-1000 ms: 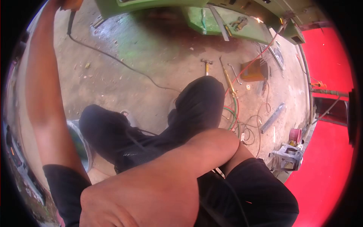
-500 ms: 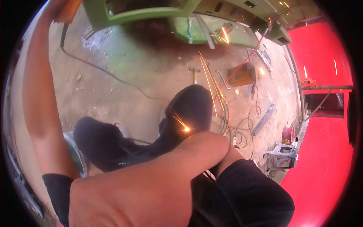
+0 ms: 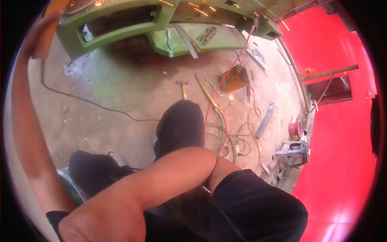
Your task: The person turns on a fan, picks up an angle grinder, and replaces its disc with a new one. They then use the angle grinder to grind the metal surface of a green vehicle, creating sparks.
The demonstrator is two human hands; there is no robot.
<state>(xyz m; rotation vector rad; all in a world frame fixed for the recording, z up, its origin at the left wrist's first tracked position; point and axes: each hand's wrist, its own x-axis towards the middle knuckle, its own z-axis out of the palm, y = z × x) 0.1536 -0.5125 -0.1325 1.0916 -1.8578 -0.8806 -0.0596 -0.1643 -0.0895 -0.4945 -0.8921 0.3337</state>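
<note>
At the upper left, my left hand is wrapped around an orange corded angle grinder. Its dark cable drops from the rear end and runs across the floor. The working end is mostly cut off by the top edge, where sparks fly near a green-painted panel frame with a long opening. My right forearm is bent across my body above my knees, and its hand lies outside the picture at the bottom.
On the ground lie a hammer, a brass gas torch with red and green hoses, a rusty tin and a flat metal bar. Pliers rest on the green panel. A small stool stands by the red wall.
The view has shifted, with the panel and floor items now further left in the picture. The bright spark over my knee is gone. My left hand still grips the grinder.
</note>
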